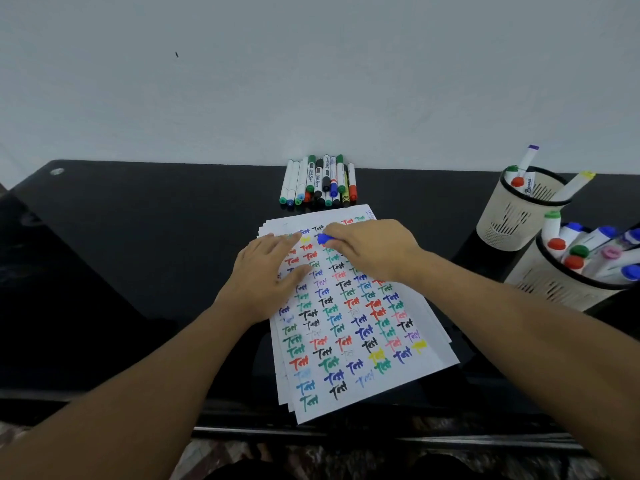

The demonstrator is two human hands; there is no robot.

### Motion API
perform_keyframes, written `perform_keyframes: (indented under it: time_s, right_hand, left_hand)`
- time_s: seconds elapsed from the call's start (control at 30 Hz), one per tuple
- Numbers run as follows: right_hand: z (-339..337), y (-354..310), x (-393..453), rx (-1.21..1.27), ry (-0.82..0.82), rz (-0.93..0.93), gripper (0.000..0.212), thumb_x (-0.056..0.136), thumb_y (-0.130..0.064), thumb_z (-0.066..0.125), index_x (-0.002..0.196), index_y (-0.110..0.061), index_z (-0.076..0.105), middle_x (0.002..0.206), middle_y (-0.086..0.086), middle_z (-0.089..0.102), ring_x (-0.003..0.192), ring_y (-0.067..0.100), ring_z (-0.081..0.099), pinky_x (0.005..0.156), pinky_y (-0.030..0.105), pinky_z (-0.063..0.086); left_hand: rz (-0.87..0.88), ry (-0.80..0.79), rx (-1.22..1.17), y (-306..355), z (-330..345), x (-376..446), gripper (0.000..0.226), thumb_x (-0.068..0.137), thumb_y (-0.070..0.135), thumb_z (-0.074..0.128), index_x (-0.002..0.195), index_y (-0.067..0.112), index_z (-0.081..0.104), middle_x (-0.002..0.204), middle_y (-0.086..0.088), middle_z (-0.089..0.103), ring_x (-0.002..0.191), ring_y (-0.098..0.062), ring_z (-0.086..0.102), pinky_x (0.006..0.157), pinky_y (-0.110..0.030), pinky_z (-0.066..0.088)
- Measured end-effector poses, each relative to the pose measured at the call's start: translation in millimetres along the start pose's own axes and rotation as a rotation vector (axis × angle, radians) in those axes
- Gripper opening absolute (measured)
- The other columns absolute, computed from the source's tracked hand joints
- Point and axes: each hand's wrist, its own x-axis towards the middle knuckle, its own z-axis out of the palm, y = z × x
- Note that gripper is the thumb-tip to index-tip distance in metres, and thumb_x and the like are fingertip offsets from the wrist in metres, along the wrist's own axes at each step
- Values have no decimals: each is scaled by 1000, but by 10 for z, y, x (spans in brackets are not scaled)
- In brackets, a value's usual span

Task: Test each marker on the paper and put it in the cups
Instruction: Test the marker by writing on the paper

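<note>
The person's left hand (268,271) lies flat with fingers straight and slightly spread, pressing down the upper left part of a stack of white paper sheets (363,386) whose top sheet is covered with rows of the word "Test" in red, green, blue, black, purple and yellow ink. Just beside it, the right hand (374,251) is curled over the top of the same sheet, its fingers closed round a marker with a blue cap (324,239); only that blue end pokes out past the fingertips, and the rest of the marker's body is hidden under the hand, so whether the cap is on or the tip touches the paper cannot be told. The two hands sit close together, the left forefinger reaching almost to the blue end. Beyond the fingertips, against the pale wall, a bundle of untested white-barrelled markers (320,183) lies side by side on the glossy black tabletop (138,244), their coloured caps pointing toward the hands. Well off to the right of the right hand stand two cream perforated plastic cups with dark rims: the farther cup (516,220) holds a few markers, and the nearer cup (568,289) holds many more with red, green, blue and pink caps, its right side cut off by the picture's edge. Writing under both hands is covered.
</note>
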Motion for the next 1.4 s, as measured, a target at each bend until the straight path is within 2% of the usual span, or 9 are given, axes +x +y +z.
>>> perform_keyframes:
  time_s: [0.1, 0.23, 0.53, 0.7, 0.9, 1.03, 1.17, 1.27, 1.4]
  right_hand:
    - [-23, -60, -32, -36, -15, -2, 48, 108, -62, 23, 147, -43, 44, 94, -10, 65, 80, 13, 60, 55, 30, 43]
    - [2, -115, 12, -13, -6, -54, 50, 105, -67, 27, 146, -47, 46, 118, -7, 72, 102, 18, 67, 68, 33, 55]
    - [-8, -273, -24, 126, -34, -90, 36, 106, -58, 42, 129, -35, 56, 95, -10, 63, 85, 12, 59, 68, 34, 50]
    - [-76, -159, -159, 474, 22, 85, 21, 111, -21, 40, 128, -30, 32, 81, 3, 59, 63, 17, 53, 55, 38, 44]
    - [-68, 57, -182, 958, 199, 389, 37, 109, -11, 37, 114, -25, 71, 127, -6, 66, 107, 7, 67, 97, 37, 58]
    - [13, 147, -244, 1029, 173, 426, 47, 103, 2, 51, 135, -32, 57, 136, -4, 59, 120, 15, 63, 83, 30, 61]
    - [141, 200, -289, 918, 275, 427, 30, 103, -19, 65, 124, -34, 50, 124, -6, 63, 108, 15, 68, 81, 40, 65]
    - [171, 195, -308, 989, 389, 442, 7, 108, -38, 54, 113, -32, 53, 100, -4, 67, 89, 16, 67, 84, 42, 62]
    - [194, 149, -325, 1093, 475, 527, 34, 106, -54, 47, 107, -26, 66, 80, -5, 67, 71, 6, 59, 70, 32, 52]
  left_hand:
    - [29, 38, -1, -7, 5, -10, 62, 100, 58, 47, 156, 34, 34, 150, 10, 46, 140, -13, 33, 118, -40, 27]
    - [86, 82, 7, -22, 18, -30, 54, 102, 50, 47, 153, 33, 41, 141, 8, 54, 131, -12, 40, 111, -37, 34]
    - [189, 166, 20, -30, 12, -86, 33, 103, 28, 54, 133, 18, 64, 120, 2, 66, 114, -17, 50, 96, -41, 47]
    - [66, 151, -11, -34, 24, -56, 33, 104, 30, 54, 134, 20, 62, 125, 6, 60, 116, -11, 46, 99, -32, 43]
    - [-11, 119, -15, -22, 39, -39, 47, 103, 35, 53, 149, 25, 48, 131, 7, 51, 122, -8, 38, 100, -26, 37]
    - [0, 76, 23, -38, 49, -23, 54, 104, 44, 48, 155, 30, 39, 143, 6, 47, 133, -14, 35, 111, -35, 34]
    - [-6, 40, 48, -43, 59, -9, 53, 104, 49, 43, 154, 32, 40, 149, 6, 43, 139, -15, 32, 116, -39, 30]
    - [-13, 44, 44, -43, 57, -9, 50, 103, 51, 43, 150, 33, 46, 149, 6, 43, 138, -14, 32, 116, -38, 29]
    - [-21, 41, 51, -37, 50, -15, 49, 103, 51, 43, 149, 34, 47, 149, 7, 42, 138, -14, 32, 115, -38, 29]
